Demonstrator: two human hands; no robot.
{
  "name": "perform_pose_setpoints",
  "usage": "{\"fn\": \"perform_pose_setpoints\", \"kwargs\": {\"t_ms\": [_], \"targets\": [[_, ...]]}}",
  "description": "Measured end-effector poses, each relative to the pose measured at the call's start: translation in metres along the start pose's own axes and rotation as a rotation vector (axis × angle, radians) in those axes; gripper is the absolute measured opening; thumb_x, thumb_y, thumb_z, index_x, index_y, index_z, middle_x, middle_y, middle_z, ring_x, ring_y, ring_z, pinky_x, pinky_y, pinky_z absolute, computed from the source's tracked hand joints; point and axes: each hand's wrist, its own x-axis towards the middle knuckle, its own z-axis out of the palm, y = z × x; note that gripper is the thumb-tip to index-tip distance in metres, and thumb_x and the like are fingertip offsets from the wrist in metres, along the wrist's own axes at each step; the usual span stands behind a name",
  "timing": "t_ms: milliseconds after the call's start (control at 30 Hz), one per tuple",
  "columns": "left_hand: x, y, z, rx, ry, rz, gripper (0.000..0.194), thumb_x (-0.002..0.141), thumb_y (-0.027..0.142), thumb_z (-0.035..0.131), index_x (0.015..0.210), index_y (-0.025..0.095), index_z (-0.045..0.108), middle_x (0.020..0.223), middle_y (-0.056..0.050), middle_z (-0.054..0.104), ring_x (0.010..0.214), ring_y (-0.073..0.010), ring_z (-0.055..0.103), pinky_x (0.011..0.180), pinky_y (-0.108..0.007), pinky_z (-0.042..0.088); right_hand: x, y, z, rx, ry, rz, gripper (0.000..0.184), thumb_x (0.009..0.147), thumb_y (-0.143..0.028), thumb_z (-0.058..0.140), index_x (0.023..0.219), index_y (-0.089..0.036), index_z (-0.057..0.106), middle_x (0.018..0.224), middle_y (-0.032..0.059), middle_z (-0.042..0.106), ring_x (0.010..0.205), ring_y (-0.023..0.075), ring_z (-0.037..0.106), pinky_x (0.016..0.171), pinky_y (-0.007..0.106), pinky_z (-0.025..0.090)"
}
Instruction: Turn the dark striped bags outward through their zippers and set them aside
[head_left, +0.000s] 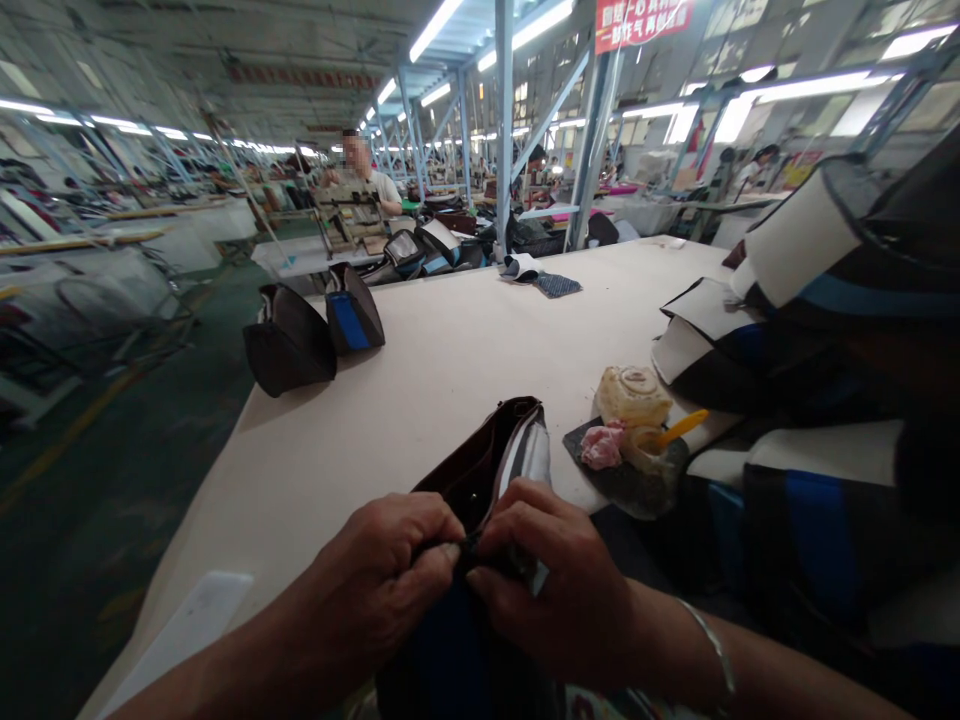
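Observation:
A dark brown and blue bag piece with a white lining lies at the near edge of the long pale table. My left hand and my right hand meet over its near end, the fingers of both pinched tight on its dark edge. A thin bangle sits on my right wrist. The blue part of the piece hangs below my hands, partly hidden.
A glue pot with a yellow-handled brush and a pink rag sits on a dark scrap to the right. Stacked bag parts crowd the right side. Two finished pieces stand at the left edge. A person stands far back.

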Motion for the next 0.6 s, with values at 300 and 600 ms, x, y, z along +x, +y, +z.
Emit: {"fn": "perform_pose_setpoints", "kwargs": {"t_ms": [300,600], "targets": [[-0.001,-0.002,0.001,0.017,0.011,-0.010,0.011,0.082,0.025,0.057,0.079,0.019,0.065,0.075,0.002,0.062,0.071,-0.0149,0.057,0.063,-0.027,0.039,0.005,-0.005,0.000,-0.265,-0.107,-0.139,0.012,0.086,-0.007,0.051,0.078,-0.015,0.056,0.076,0.0064,0.058,0.075,0.0187,0.052,0.066,0.034,0.039],[0.001,-0.004,0.015,0.011,0.080,-0.102,0.007,0.075,0.023,0.057,0.072,0.018,0.061,0.066,0.003,0.059,0.062,-0.0140,0.053,0.056,-0.026,0.038,0.007,-0.015,-0.001,-0.520,-0.187,-0.205,0.014,0.086,-0.005,0.050,0.079,-0.015,0.057,0.077,0.0074,0.057,0.076,0.0221,0.049,0.064,0.038,0.036]]}}
